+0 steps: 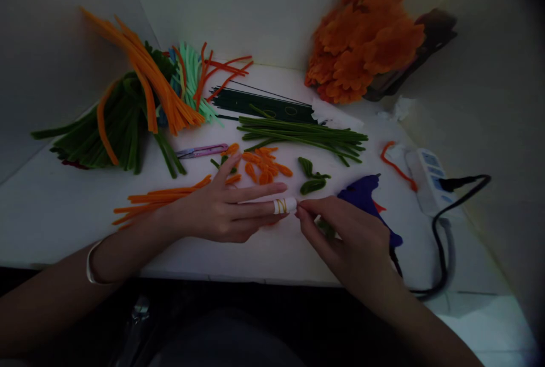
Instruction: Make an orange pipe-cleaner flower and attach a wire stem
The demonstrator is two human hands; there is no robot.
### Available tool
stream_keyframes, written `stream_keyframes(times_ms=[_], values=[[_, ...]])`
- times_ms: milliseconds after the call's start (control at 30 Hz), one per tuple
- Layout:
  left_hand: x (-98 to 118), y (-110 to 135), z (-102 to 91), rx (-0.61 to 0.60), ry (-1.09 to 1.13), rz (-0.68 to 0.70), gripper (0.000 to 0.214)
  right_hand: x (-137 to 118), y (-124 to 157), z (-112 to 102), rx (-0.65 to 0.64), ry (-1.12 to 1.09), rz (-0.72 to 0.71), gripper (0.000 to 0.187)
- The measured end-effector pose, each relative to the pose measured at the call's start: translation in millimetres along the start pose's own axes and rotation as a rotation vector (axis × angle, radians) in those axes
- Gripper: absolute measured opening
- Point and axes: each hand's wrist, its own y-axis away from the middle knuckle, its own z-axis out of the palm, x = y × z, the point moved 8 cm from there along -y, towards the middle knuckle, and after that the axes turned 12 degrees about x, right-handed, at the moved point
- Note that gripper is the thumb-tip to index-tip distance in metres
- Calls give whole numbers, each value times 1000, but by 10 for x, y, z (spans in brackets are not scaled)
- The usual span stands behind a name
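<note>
A white wrap point(284, 205) caps one fingertip of the left hand point(221, 208), fingers spread open; the right hand point(344, 236) pinches its end.

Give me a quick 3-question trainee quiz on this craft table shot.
1. True or false: the right hand pinches the tip of the white finger cover worn on the left hand.
2. What lies on the table just beyond the right hand? A) blue glue gun B) stapler C) tape roll
3. Fill in: the pink thread snips lie next to a scatter of short ____ pipe-cleaner pieces.

Key: 1 true; 2 A; 3 orange.
</note>
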Motion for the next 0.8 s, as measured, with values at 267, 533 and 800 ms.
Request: stream_keyframes(times_ms=[267, 533, 800], values=[[1, 38, 35, 18, 25, -17, 27, -23, -40, 30, 50, 32, -31, 18], [29, 29, 49, -8, 39, 3, 28, 29, -32, 28, 72, 106, -48, 16], [10, 27, 45, 4, 57, -16, 25, 102, 30, 35, -32, -66, 43, 12]])
